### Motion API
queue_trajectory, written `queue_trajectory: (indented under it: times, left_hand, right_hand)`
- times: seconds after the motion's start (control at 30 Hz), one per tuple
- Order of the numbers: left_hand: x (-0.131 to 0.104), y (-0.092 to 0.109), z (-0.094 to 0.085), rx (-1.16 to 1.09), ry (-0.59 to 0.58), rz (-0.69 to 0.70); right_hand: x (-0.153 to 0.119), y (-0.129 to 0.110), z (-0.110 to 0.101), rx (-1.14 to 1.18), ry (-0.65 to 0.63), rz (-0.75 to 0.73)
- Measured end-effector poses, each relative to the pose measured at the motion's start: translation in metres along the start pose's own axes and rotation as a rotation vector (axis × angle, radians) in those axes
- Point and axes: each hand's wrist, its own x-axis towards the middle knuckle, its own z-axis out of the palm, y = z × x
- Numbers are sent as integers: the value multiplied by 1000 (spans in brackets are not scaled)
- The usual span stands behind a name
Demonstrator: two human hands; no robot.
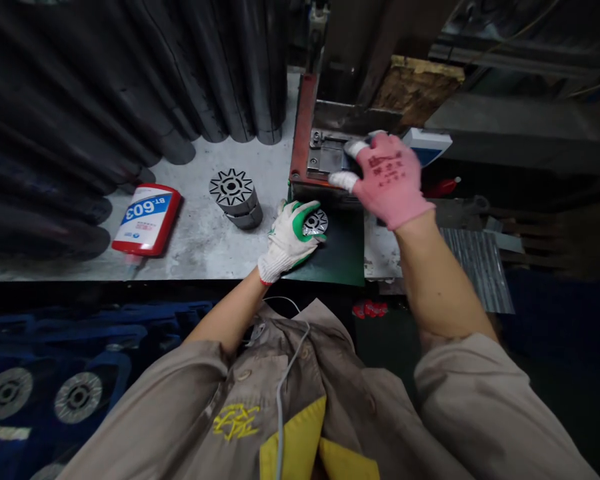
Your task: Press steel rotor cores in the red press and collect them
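I can read "BT-603", upside down, on the red bottle (147, 220) at nine o'clock on the scuffed grey table (195, 250), below dark cylinders (220, 73) at eleven. Mid-table, the left hand (290, 233) has its grip clamped round a slotted metal core (315, 223); at two o'clock the pink-gloved right hand (387, 177) is at a metal fixture (325, 160), its grip I can't tell.

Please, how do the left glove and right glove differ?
The left glove is white with green; the right glove is pink with white fingertips. The right glove shows lettering, the left glove none. The left glove curls around a core; the right glove is at the fixture. Both show some white.
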Motion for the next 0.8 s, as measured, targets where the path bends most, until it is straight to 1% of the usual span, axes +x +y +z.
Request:
queue_trajectory:
  times: [0.1,0.17,0.27,0.37,0.43,0.53,0.6,0.63,0.67,0.7,0.73,0.8]
  left_hand:
    - [-1,1,-10,-48,-67,69]
    - [-2,3,-11,-47,-74,87]
    - [-1,5,-4,4,-60,50]
    - [1,5,4,47,-58,15]
    - [1,7,4,46,-62,26]
    - [-1,13,-4,27,-101,45]
    - [-2,16,-10,19,-152,29]
    - [-1,17,-11,14,-159,12]
    - [0,17,-12,3,-162,5]
    - [1,17,-11,-14,-152,-4]
    - [3,17,-11,-34,-133,-18]
    - [8,20,-9,-61,-79,-73]
  right_hand:
    - [7,4,9,13,33,-26]
    - [0,-2,6,18,-3,-10]
    - [-25,-18,-2,37,-171,33]
    - [-50,-41,2,52,-401,-30]
    - [-59,-57,10,13,-515,-96]
    - [-62,-76,15,-94,-603,-145]
    - [-58,-78,12,-129,-657,-175]
    - [-56,-75,10,-120,-670,-209]
    - [-53,-70,7,-98,-662,-239]
    - [-49,-62,4,-72,-616,-256]
    - [-44,-54,0,-53,-534,-241]
    - [-32,-37,-10,-71,-313,-128]
